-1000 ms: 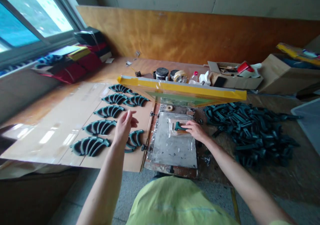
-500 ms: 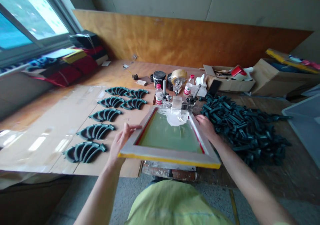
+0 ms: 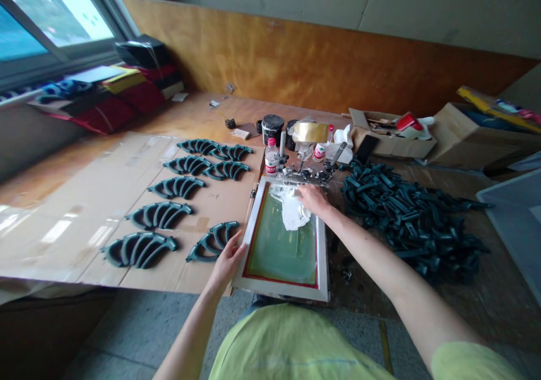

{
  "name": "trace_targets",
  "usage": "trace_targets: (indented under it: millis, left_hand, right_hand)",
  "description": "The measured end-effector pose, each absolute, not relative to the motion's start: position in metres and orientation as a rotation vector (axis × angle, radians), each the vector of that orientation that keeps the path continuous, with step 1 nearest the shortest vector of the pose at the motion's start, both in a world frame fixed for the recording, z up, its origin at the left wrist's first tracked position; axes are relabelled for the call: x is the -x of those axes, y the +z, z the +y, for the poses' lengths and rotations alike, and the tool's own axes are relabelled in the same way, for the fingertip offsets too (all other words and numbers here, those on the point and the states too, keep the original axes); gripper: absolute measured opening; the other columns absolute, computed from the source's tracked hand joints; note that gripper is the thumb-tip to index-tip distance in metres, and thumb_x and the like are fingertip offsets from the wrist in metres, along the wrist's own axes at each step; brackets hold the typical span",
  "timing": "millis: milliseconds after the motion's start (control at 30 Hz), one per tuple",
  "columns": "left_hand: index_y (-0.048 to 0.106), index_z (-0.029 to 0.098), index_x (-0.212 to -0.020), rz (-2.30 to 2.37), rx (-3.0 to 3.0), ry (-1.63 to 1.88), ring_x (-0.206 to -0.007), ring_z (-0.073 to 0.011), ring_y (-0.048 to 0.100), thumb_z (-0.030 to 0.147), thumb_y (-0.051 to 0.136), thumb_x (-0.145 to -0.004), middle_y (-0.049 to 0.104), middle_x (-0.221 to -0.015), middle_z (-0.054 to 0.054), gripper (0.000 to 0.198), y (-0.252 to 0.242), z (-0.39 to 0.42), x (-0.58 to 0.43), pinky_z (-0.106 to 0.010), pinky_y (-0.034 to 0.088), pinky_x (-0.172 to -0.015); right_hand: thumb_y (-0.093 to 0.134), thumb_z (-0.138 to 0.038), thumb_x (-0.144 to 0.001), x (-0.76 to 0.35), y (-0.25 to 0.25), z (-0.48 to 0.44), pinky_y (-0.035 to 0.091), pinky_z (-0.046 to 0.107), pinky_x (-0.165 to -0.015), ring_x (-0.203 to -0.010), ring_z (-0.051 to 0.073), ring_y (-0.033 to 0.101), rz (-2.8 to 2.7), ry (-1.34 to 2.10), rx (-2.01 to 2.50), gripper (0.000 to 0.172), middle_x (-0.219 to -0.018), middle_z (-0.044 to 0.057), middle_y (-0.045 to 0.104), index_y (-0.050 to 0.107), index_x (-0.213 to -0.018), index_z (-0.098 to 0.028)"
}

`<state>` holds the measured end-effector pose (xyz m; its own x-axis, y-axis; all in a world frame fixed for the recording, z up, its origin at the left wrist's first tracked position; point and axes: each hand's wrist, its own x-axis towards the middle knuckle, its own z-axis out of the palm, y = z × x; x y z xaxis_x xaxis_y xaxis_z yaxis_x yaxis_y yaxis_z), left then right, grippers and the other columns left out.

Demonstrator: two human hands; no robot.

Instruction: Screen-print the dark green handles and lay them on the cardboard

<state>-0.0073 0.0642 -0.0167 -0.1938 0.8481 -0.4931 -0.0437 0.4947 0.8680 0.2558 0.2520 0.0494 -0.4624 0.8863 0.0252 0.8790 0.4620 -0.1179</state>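
A screen-printing frame (image 3: 322,256) with green mesh lies nearly level in front of me, its far end at a metal clamp (image 3: 302,176). White ink (image 3: 295,213) is pooled on the far part of the mesh. My left hand (image 3: 230,257) holds the frame's left edge, with the thumb and fingers at the rim. My right hand (image 3: 313,200) is closed around a squeegee at the far end of the mesh, mostly hidden by the fingers. Beside my left hand, a dark green curved, ribbed part (image 3: 213,240) rests on cardboard.
Several similar curved parts (image 3: 139,250) are laid out on the cardboard sheet (image 3: 76,199) at left. A heap of dark green pieces (image 3: 409,216) lies at right. Behind the clamp stand a bottle (image 3: 271,159), a black tub (image 3: 273,127) and a tape roll (image 3: 310,132). Cardboard boxes (image 3: 393,143) sit back right.
The raised near end of the frame has come down. My right hand has left the frame's right side and taken hold of the squeegee. The curved part beside my left hand now shows.
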Motion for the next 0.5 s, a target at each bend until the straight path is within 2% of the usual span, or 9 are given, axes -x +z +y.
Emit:
trace_targets:
  millis: [67, 267, 400, 500]
  left_hand:
    - [0.044, 0.020, -0.141, 1.555, -0.711, 0.941, -0.073, -0.0199, 0.065, 0.060, 0.068, -0.069, 0.068, -0.085, -0.004, 0.086, -0.019, 0.064, 0.009, -0.027, 0.051, -0.061]
    - [0.047, 0.019, -0.140, 1.547, -0.728, 0.945, -0.070, -0.0177, 0.063, 0.060, 0.067, -0.070, 0.066, -0.082, -0.003, 0.083, -0.027, 0.063, 0.010, -0.026, 0.050, -0.061]
    - [0.051, 0.019, -0.135, 1.561, -0.748, 0.966, -0.070, -0.0178, 0.063, 0.062, 0.066, -0.071, 0.067, -0.082, -0.002, 0.080, -0.025, 0.062, 0.006, -0.026, 0.049, -0.061]
    - [0.055, 0.018, -0.131, 1.574, -0.759, 0.987, -0.068, -0.0180, 0.063, 0.063, 0.066, -0.069, 0.068, -0.081, -0.002, 0.078, -0.024, 0.062, 0.005, -0.026, 0.049, -0.061]
  right_hand:
    - [0.058, -0.013, -0.083, -0.261, 0.042, 0.236, 0.045, 0.030, -0.077, -0.087, 0.021, 0.059, -2.669, 0.137, 1.481, 0.009, -0.088, 0.009, 0.067, 0.064, -0.087, -0.017]
    - [0.050, -0.001, -0.079, -0.290, 0.049, 0.194, 0.042, 0.025, -0.072, -0.092, 0.018, 0.058, -2.860, 0.258, 1.125, 0.027, -0.090, 0.005, 0.068, 0.066, -0.090, -0.020]
    - [0.058, -0.006, -0.076, -0.291, 0.062, 0.207, 0.041, 0.025, -0.069, -0.085, 0.018, 0.059, -2.895, 0.359, 1.119, 0.019, -0.085, 0.002, 0.067, 0.065, -0.080, -0.022]
    - [0.056, -0.010, -0.081, -0.280, 0.052, 0.210, 0.042, 0.027, -0.071, -0.085, 0.019, 0.057, -2.769, 0.233, 1.245, 0.015, -0.085, 0.004, 0.066, 0.065, -0.080, -0.021]
